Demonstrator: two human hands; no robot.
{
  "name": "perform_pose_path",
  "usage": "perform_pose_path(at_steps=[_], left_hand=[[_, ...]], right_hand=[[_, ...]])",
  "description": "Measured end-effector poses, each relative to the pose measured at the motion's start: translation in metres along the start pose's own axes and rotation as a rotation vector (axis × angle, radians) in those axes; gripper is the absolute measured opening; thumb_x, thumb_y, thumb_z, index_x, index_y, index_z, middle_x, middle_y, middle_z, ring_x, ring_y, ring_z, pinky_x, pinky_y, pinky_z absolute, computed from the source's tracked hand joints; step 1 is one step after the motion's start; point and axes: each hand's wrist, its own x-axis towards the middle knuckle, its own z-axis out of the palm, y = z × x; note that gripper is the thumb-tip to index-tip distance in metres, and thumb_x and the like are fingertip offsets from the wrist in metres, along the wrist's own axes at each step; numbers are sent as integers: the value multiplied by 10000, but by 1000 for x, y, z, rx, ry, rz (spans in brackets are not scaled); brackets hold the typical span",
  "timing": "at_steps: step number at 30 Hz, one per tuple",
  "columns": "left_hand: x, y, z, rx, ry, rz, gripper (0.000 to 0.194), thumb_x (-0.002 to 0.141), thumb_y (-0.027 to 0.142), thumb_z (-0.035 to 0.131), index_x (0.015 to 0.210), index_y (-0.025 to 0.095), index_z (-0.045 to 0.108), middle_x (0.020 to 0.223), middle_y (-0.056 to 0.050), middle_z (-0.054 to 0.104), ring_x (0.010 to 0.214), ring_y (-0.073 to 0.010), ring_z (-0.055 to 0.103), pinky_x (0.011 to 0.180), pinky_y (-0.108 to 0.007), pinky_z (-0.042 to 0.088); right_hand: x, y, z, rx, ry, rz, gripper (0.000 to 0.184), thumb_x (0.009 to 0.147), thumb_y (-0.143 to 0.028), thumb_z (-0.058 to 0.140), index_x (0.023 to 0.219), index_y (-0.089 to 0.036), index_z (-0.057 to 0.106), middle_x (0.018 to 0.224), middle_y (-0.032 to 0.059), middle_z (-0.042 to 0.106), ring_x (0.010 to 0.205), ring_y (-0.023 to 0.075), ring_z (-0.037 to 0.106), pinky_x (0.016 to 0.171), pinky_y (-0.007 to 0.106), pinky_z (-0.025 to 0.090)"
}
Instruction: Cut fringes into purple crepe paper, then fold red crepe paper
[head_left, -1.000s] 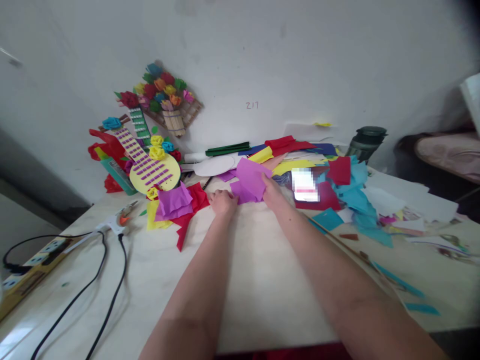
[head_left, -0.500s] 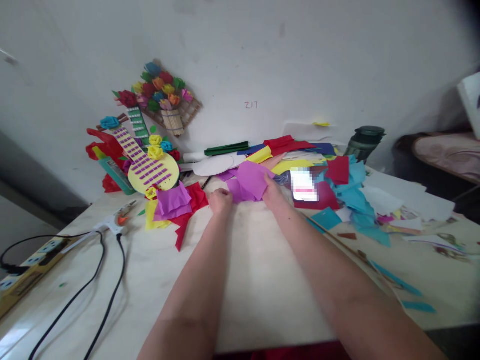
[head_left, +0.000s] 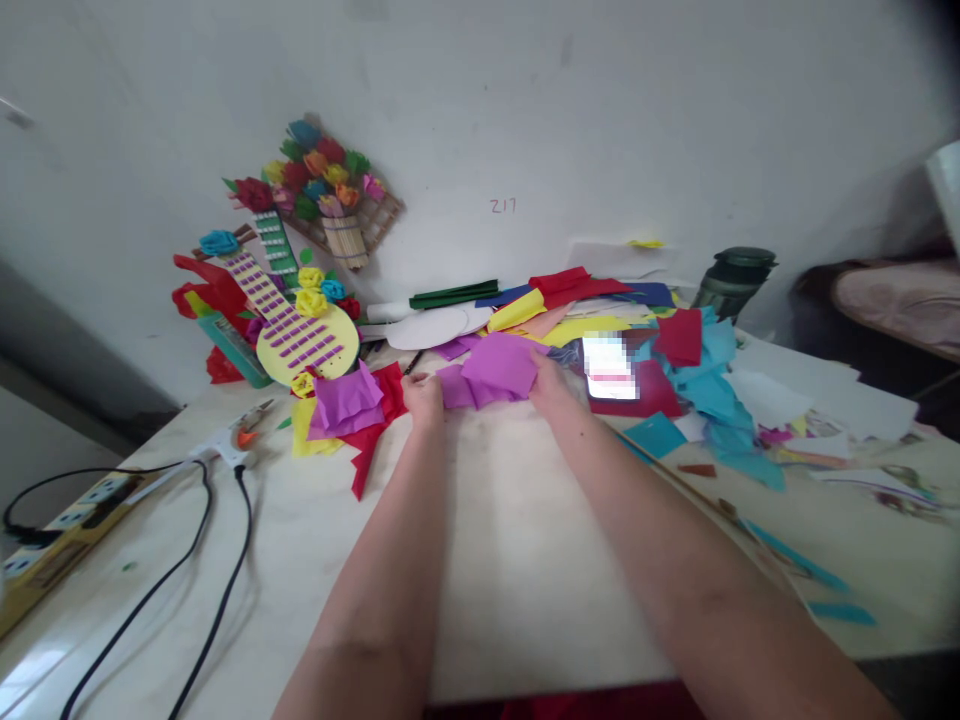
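pinching the purple paper (head_left: pixel 499 367) at its right edge, the right hand (head_left: pixel 553 388) faces the left hand (head_left: pixel 424 397), whose grip i cannot tell; the paper is between them, left of the phone (head_left: pixel 610 368).

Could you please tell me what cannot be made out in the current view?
Head view:
Left hand: whether it grips the purple paper, hidden by the hand itself.
Phone: screen content, pixelated.
Power strip: cut off by the left edge.
Teal bottle: label, too small and blurred.
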Motion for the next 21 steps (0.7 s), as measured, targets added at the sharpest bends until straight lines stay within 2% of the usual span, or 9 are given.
perform_pose_path(at_steps=[3,7,11,13,14,17,21], left_hand=[[0,-3,0,125,-55,73,498,591,125,533,1086,178,546,540,52,459,481,-116,477,516,-239,414],[2,-5,-1,187,-175,62,377,591,120,500,924,181,666,564,7,544,509,-140,522,538,-261,428],[5,4,-10,216,-93,69,235,640,220,536,797,154,697,671,-60,630,742,-217,613,699,-310,457],[4,10,-15,289,-11,131,222,661,304,567,757,149,693,701,-87,648,835,-257,616,769,-334,449],[4,12,-16,326,-3,151,210,653,292,584,764,151,692,734,-94,659,869,-266,613,797,-339,442],[2,12,-17,356,-33,159,247,612,186,606,846,159,682,838,-91,676,869,-252,620,803,-322,447],[3,6,-14,377,-127,152,330,590,100,571,901,164,664,875,-77,669,843,-219,620,766,-294,461]], right_hand=[[-3,-1,2,5,20,-8,107,797,-206,552,898,-175,572,796,56,682,772,182,656,671,329,559],[-6,-3,2,-20,56,-42,129,789,-213,564,912,-178,567,830,59,681,782,187,656,673,332,562],[-10,-6,-2,-93,35,-100,127,811,-270,534,917,-206,561,834,58,675,856,207,649,683,359,564],[-13,-8,-2,-121,17,-114,112,813,-299,529,889,-220,555,814,54,669,903,217,639,690,372,561],[-15,-9,-2,-123,23,-109,102,813,-304,531,871,-223,552,807,52,666,921,217,633,697,370,559],[-20,-11,2,-134,78,-83,78,804,-284,538,836,-214,547,812,54,664,931,208,627,713,343,551],[-21,-10,4,-217,56,-66,143,816,-323,512,864,-196,557,853,76,667,866,216,638,686,358,548]])
